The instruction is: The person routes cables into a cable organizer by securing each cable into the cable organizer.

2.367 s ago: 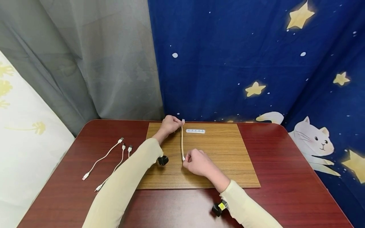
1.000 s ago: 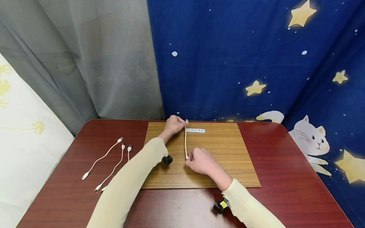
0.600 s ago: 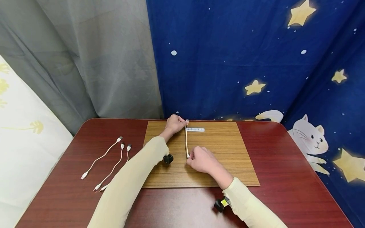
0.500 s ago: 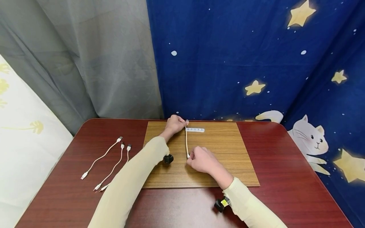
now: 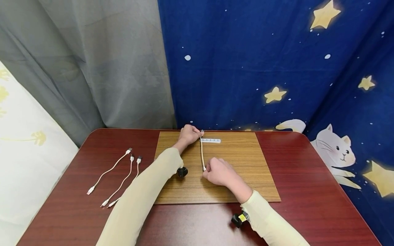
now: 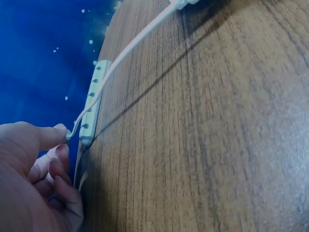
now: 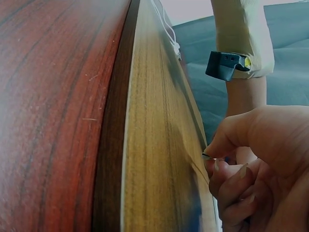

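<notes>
A short white USB cable (image 5: pixel 201 152) runs front to back above a wooden board (image 5: pixel 243 167), pulled nearly straight between both hands. At the back edge my left hand (image 5: pixel 188 134) pinches its far end between thumb and finger. My right hand (image 5: pixel 219 172) pinches the near plug, whose metal tip (image 7: pixel 206 156) pokes out in the right wrist view. Near the board's back lies a white cable clip strip (image 5: pixel 211 140) with several slots. In the left wrist view the cable crosses over that strip (image 6: pixel 90 113); whether it sits in a slot I cannot tell.
Left of the board, three more white USB cables (image 5: pixel 110 168) lie on the dark red table (image 5: pixel 311 177), one partly behind my left sleeve. Black wrist cameras (image 5: pixel 182 172) hang under both sleeves. Grey and blue curtains (image 5: pixel 227 68) stand close behind the table.
Both hands have carried the cable a little to the right, from beside the clip strip to over its left end. In the last half second they have barely moved.
</notes>
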A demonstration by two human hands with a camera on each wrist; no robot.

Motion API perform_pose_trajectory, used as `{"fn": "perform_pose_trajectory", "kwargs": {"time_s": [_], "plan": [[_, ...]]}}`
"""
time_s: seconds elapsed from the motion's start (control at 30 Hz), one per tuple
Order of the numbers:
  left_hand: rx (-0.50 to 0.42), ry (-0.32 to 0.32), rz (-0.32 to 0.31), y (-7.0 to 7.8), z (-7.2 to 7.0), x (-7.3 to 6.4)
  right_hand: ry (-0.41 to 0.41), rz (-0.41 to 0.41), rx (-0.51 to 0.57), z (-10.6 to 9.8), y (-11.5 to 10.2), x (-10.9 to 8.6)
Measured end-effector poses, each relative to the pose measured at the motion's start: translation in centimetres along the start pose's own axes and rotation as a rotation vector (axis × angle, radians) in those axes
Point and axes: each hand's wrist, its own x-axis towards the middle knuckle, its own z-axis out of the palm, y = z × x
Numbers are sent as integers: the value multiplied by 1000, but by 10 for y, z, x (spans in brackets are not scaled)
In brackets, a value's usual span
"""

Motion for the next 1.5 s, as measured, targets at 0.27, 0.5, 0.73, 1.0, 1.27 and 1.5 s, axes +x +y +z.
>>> {"fn": "perform_pose_trajectory", "kwargs": {"time_s": [0.27,0.5,0.73,1.0,1.27,1.5], "plan": [[54,3,4,3,2,-1,-25,44,-23,-5,-1,-1],[91,0,-9,4,6,1,-28,45,-38,-6,2,-1],[110,-4,-10,5,8,1,-34,42,-45,-8,5,-2],[141,3,-26,6,12,1,-41,42,-43,-9,8,-3],[159,-3,-30,5,13,2,-59,32,-41,-6,7,-2],[164,-6,-19,4,13,3,-70,36,-49,-3,1,0]]}}
